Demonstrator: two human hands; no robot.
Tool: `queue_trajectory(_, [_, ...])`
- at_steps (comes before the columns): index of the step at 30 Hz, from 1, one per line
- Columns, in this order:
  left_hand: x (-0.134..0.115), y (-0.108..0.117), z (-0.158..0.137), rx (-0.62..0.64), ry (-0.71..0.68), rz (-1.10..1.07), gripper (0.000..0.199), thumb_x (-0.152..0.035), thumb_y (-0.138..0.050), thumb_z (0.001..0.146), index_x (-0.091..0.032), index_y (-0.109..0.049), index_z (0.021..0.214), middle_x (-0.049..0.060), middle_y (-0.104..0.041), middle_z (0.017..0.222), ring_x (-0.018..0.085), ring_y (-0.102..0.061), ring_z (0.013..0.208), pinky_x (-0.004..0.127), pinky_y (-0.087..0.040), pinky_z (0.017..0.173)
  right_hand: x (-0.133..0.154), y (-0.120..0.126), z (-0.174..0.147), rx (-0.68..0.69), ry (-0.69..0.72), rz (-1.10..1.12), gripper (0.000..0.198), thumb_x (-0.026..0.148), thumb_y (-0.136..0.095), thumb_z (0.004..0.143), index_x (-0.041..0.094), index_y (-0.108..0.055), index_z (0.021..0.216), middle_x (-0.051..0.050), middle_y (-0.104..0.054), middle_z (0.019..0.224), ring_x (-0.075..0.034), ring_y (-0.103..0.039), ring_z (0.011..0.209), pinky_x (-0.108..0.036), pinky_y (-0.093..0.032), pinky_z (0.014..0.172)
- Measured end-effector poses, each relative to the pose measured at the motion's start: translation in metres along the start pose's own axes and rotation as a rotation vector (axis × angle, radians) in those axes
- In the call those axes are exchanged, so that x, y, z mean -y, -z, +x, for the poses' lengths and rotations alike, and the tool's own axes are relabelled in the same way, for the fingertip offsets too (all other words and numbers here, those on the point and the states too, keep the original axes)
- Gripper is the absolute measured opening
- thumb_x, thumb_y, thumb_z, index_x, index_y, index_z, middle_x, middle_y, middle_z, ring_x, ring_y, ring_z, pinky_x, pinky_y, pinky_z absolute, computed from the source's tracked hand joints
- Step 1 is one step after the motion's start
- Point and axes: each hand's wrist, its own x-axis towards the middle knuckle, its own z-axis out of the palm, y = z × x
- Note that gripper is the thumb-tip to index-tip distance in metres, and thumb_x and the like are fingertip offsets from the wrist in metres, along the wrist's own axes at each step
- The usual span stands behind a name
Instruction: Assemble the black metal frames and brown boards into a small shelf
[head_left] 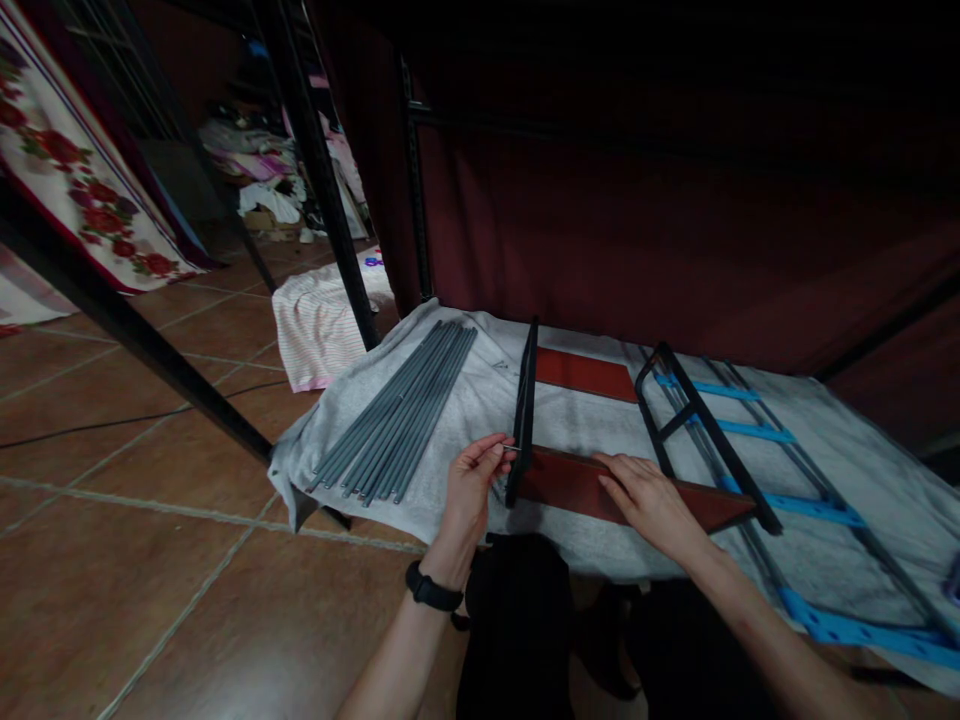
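My left hand (480, 475) pinches a thin metal screw or pin (510, 447) between thumb and fingertips, against the outer side of a black side frame (529, 400). My right hand (637, 490) grips the upper edge of a reddish-brown board (570, 485), which stands tilted on its long edge with its left end at that frame. Another reddish-brown board (585, 373) lies farther back, its left end near the same frame. A second black frame (705, 430) with a crossbar leans to the right of the boards. Fingertips hide part of the screw or pin.
A bundle of grey metal tubes (405, 410) lies left on the grey cloth (480, 375). Right, blue plastic connectors (825, 510) join more tubes. Black metal posts (315, 160) and a dark red curtain (637, 230) surround the surface. A cable (150, 422) crosses the tiled floor.
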Motion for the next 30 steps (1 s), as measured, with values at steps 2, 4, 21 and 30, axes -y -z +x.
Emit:
queue_trajectory(2, [-0.001, 0.001, 0.000, -0.006, -0.036, 0.085, 0.027, -0.025, -0.079, 0.070, -0.014, -0.076, 0.094, 0.010, -0.075, 0.093, 0.014, -0.066, 0.074, 0.024, -0.050, 0.067, 0.000, 0.000, 0.000, -0.006, 0.003, 0.002, 0.034, 0.029, -0.040, 0.100, 0.022, -0.054, 0.130, -0.008, -0.069, 0.110, -0.024, -0.064, 0.104, -0.043, -0.048, 0.094])
queue_trajectory(4, [-0.003, 0.001, -0.001, -0.018, -0.077, 0.162, 0.025, -0.025, -0.079, 0.070, -0.014, -0.078, 0.093, 0.008, -0.075, 0.087, 0.013, -0.064, 0.072, 0.023, -0.048, 0.066, 0.000, 0.000, 0.000, -0.008, 0.002, 0.004, 0.034, 0.030, -0.040, 0.100, 0.023, -0.054, 0.130, -0.008, -0.069, 0.110, -0.024, -0.064, 0.103, -0.043, -0.048, 0.094])
queue_trajectory(21, [-0.012, 0.004, 0.011, 0.037, -0.103, 0.303, 0.025, -0.026, -0.081, 0.067, -0.014, -0.079, 0.089, 0.006, -0.074, 0.077, 0.015, -0.065, 0.070, 0.027, -0.051, 0.071, 0.005, 0.007, 0.001, -0.007, -0.009, 0.052, 0.033, 0.027, -0.041, 0.100, 0.023, -0.057, 0.128, -0.007, -0.069, 0.107, -0.023, -0.065, 0.100, -0.042, -0.050, 0.093])
queue_trajectory(30, [-0.015, 0.007, 0.009, 0.032, -0.051, 0.325, 0.027, -0.028, -0.083, 0.065, -0.015, -0.078, 0.088, 0.007, -0.075, 0.078, 0.015, -0.066, 0.071, 0.026, -0.051, 0.070, 0.007, 0.008, 0.000, -0.030, -0.001, 0.066, 0.033, 0.025, -0.043, 0.099, 0.023, -0.059, 0.127, -0.008, -0.070, 0.109, -0.023, -0.066, 0.100, -0.042, -0.050, 0.093])
